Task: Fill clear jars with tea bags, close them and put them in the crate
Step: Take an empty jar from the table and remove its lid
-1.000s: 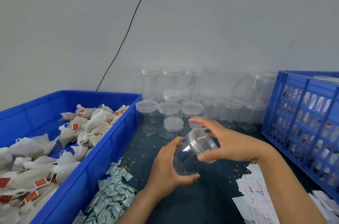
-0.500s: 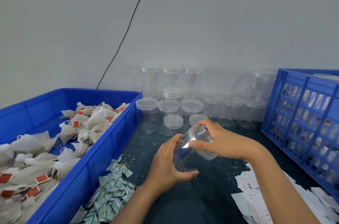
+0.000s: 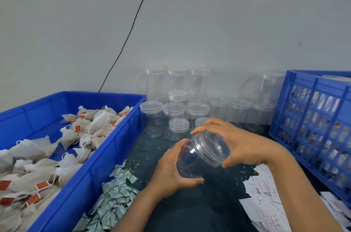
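I hold an empty clear jar (image 3: 190, 163) tilted above the dark table, its mouth pointing up and to the right. My left hand (image 3: 171, 167) grips the jar's body from the left. My right hand (image 3: 233, 142) grips the clear lid (image 3: 212, 150) on the jar's mouth, with fingers over its top and the thumb under it. White tea bags with orange tags (image 3: 91, 127) lie heaped in a blue bin (image 3: 106, 159) at the left. The blue slotted crate (image 3: 311, 117) stands at the right, with filled jars showing through its slots.
Several empty clear jars with lids (image 3: 178, 114) stand in rows against the wall behind my hands. Small green-and-white sachets (image 3: 114, 199) lie beside the bin. White printed paper slips (image 3: 266, 203) are scattered at the lower right. A black cable (image 3: 129, 34) runs down the wall.
My right hand has shifted its grasp round the lid while the left keeps hold of the jar's body. The jar stays at about the same place, tilted.
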